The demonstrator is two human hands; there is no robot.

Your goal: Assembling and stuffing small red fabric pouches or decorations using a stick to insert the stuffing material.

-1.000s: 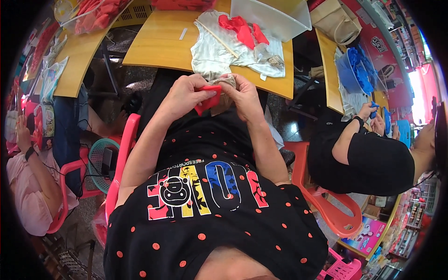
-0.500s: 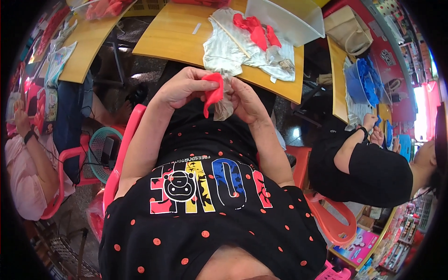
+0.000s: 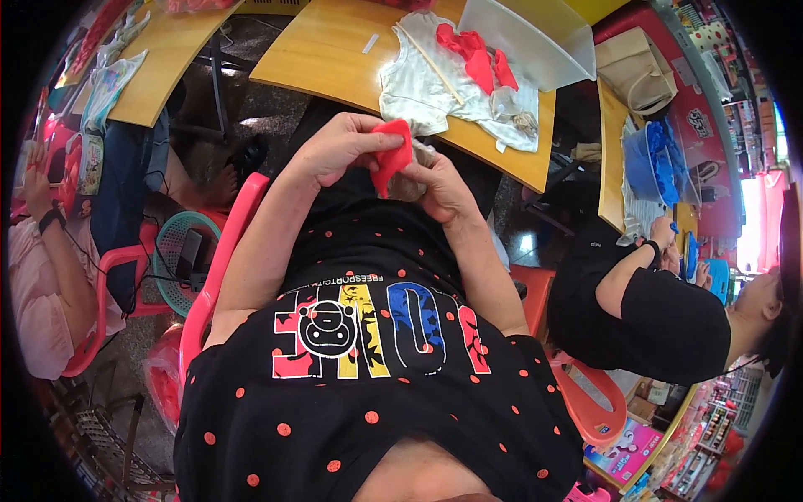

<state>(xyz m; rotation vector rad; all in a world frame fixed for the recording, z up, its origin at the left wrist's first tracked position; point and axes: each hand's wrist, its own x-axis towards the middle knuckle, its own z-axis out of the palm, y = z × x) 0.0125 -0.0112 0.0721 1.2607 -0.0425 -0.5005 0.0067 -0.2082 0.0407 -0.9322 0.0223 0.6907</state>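
My left hand (image 3: pixel 341 151) pinches a small piece of red cloth (image 3: pixel 395 156) that hangs down from the fingers. Close against it, my right hand (image 3: pixel 442 186) has its fingers closed on a thin greyish-beige cloth (image 3: pixel 403 189). Much of that beige cloth lies behind the red one and my fingers, so how the two meet cannot be made out. Both hands are over my lap, just short of the table edge. Ahead of them a white sleeveless garment (image 3: pixel 410 79) is spread out, with a thin wooden stick (image 3: pixel 431 64) and more red cloth pieces (image 3: pixel 477 63) on top.
The yellow wooden table (image 3: pixel 322 58) carries a clear plastic bin (image 3: pixel 535 46) at the back and a crumpled grey-beige piece (image 3: pixel 514 109). At right, a co-worker in black (image 3: pixel 669 309) sits by a blue tub (image 3: pixel 648 167). A teal basket (image 3: pixel 171 259) stands left, beside my pink chair (image 3: pixel 226 259).
My right hand has turned and come lower, its fingers closer to the red cloth. Less of the beige cloth shows now. The whole view has shifted slightly.
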